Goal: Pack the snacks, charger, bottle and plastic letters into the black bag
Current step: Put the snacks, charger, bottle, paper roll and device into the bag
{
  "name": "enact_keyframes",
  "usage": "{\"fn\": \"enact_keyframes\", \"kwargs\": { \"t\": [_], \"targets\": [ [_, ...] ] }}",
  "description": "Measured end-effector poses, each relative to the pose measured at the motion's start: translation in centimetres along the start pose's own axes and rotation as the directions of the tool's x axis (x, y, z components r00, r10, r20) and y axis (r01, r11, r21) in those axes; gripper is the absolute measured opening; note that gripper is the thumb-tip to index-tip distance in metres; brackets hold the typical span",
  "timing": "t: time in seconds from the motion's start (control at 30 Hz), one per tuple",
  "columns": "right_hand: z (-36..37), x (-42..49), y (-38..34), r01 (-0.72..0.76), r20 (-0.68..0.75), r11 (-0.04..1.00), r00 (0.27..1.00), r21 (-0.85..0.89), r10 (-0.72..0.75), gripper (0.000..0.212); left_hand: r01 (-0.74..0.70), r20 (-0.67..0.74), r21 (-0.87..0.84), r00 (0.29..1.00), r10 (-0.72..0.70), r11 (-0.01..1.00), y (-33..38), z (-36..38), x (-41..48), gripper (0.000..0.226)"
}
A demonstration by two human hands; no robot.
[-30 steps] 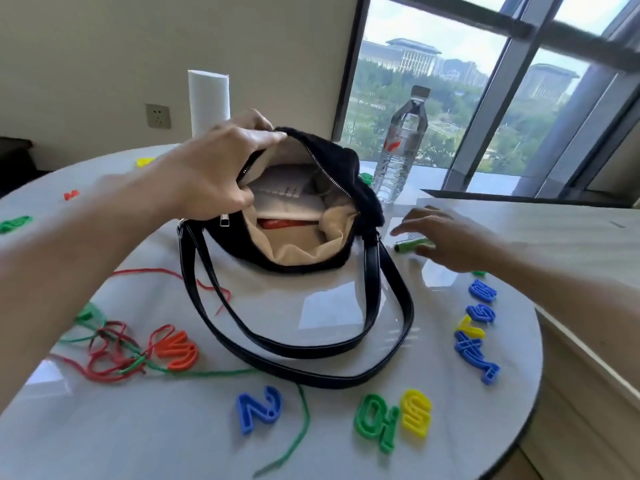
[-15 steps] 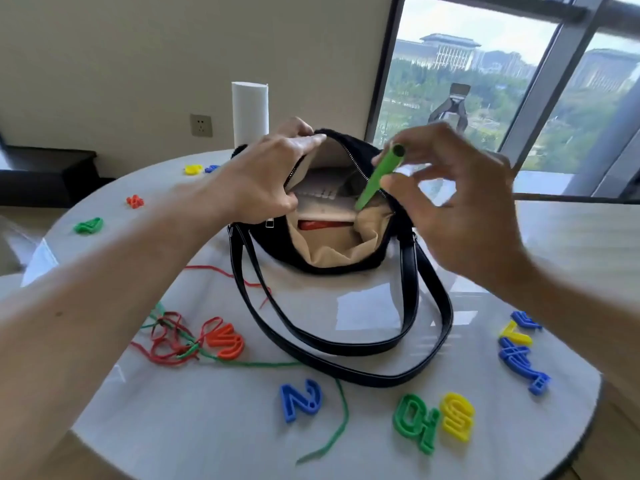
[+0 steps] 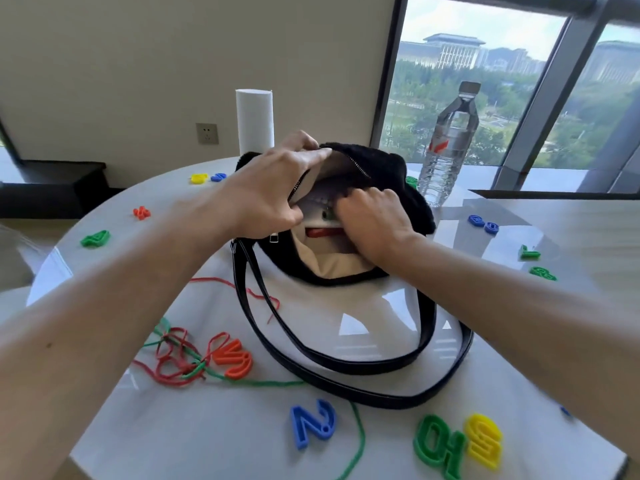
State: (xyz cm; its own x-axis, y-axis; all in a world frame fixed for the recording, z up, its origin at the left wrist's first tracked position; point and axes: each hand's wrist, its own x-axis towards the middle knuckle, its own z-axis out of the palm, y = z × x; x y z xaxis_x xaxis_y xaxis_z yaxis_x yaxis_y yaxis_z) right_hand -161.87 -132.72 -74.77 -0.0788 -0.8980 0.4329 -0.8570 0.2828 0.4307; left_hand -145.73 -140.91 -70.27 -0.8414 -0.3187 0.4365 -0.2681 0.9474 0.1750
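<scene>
L hand (image 3: 273, 188), R hand (image 3: 377, 225) bare; forearms bare; mole on L forearm (image 3: 121, 306).

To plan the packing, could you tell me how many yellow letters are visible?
2: the far yellow letter at back left; the near yellow letter at front edge. The right arm may hide others.

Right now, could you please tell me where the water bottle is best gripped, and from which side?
Wrap the straight, ribbed body of the water bottle below its label, coming from the near right side. It stands upright, its shoulder tapers to a narrow cap, and the black bag crowds its left.
</scene>
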Motion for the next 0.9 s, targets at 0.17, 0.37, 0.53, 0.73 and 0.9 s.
{"fn": "enact_keyframes", "kwargs": {
  "t": [0.17, 0.37, 0.53, 0.73, 0.9],
  "targets": [
    [-1.9, -3.3, 0.3, 0.074, -0.145, 0.975, 0.988, 0.207, -0.044, 0.014, -0.002, 0.022, -0.042, 1.000, 0.003, 0.999, -0.4, 0.5, 0.2, 0.083],
    [-2.6, -3.5, 9.8, -0.113, -0.466, 0.819, 0.775, 0.563, 0.428, 0.019, 0.003, 0.007, -0.088, 1.000, -0.002, 0.996, -0.9, 0.6, 0.7, 0.083],
    [2.0, 1.1, 18.0, -0.500, -0.206, 0.579, 0.615, 0.644, 0.761, 0.073, 0.021, 0.035, -0.101, 0.999, -0.018, 0.995, -0.4, 0.7, 0.5, 0.086],
    [6.5, 4.9, 19.6, -0.719, 0.332, 0.308, 0.600, 0.624, 0.728, 0.106, 0.019, 0.025, -0.126, 1.000, -0.016, 0.992, -0.8, 0.6, 0.1, 0.088],
    [8.5, 5.6, 18.6, -0.768, 0.202, 0.290, 0.474, 0.571, 0.857, 0.079, 0.015, 0.046, -0.135, 0.999, -0.009, 0.991, -0.5, 0.9, -0.5, 0.090]
  ]
}}
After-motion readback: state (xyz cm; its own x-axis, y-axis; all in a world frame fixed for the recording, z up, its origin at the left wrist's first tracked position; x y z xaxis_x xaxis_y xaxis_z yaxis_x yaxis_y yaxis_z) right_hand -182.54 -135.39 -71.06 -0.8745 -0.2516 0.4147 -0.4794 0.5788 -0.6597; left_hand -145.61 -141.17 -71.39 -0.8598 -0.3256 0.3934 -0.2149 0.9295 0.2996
